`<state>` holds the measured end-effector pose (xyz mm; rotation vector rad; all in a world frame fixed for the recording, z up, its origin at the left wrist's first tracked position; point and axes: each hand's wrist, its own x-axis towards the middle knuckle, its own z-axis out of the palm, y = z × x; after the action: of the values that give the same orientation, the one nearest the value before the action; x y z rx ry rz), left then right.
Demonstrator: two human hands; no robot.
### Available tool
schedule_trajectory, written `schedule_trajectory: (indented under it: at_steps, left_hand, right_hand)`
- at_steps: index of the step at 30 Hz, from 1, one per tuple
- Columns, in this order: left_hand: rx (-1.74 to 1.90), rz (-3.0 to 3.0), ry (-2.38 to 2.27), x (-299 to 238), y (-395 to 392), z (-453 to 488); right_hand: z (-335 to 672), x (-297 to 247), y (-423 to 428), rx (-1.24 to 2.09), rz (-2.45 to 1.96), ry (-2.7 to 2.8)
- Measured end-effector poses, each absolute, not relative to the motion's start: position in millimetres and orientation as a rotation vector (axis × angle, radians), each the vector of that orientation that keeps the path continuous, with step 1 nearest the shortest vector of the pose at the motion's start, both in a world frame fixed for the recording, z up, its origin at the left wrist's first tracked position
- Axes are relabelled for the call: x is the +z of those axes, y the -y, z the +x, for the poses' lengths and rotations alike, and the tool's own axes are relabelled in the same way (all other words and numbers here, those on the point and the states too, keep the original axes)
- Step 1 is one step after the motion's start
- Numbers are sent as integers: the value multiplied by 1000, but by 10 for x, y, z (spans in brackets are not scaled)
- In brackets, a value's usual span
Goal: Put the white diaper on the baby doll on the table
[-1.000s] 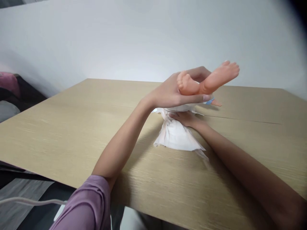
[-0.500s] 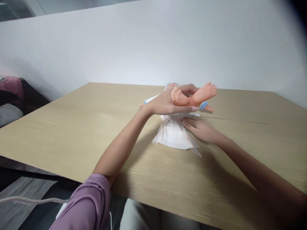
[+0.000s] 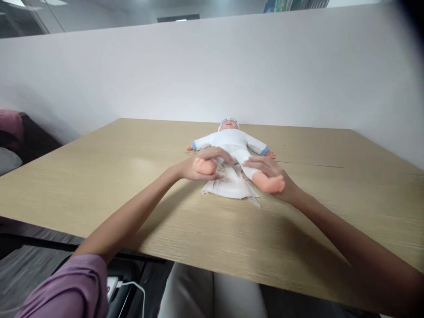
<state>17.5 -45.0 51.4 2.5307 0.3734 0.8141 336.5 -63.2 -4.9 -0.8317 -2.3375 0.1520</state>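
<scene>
A baby doll (image 3: 232,138) in a white suit with blue cuffs lies on its back, head toward the wall, arms spread and legs apart. My left hand (image 3: 207,163) is curled around the doll's leg on the left, whose bare foot (image 3: 205,166) sticks out toward me. At the other leg, my right hand (image 3: 265,167) has its fingers laid over the thigh from the outer side, with the bare foot (image 3: 273,184) in front of the palm. A white diaper (image 3: 228,186) lies spread under the doll's hips, its near edge fanned out between the feet.
The wooden table (image 3: 99,185) has a thin seam running across it on the right. Behind it rises a white partition (image 3: 198,70). A white device with a plugged-in cable (image 3: 132,283) sits below the table edge at left. Pink cloth (image 3: 11,126) shows at far left.
The doll's legs have come down from being held up together by my left hand and are now parted. My right hand has moved from the diaper's side to the doll's right-hand leg.
</scene>
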Motion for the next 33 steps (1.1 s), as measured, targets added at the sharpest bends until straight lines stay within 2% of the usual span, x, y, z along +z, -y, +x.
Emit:
schedule_trajectory:
  at_steps: [4,7,16,21,28,33]
  left_hand:
    - [656,2663,-466,113,429,-235]
    - [533,2675,-556,-111,450,-355]
    - [402,2659,-621,-10,542,-298]
    - [353,2620,-867,153,697,-103]
    - [319,2833,-1130,-45,797,167]
    - [482,2682,-1126,54,685,157]
  right_hand:
    - [3639,-264,652,-96,-711,2498]
    - [3683,-360,660,-137,-743,2572]
    - [3773,-229,593,135,-742,2672]
    - [3668,-25,682,334,-909,2649]
    - [3147,-198,1128,-204,-1090,2585]
    - [3089,-198,993,-212,-1151,2520]
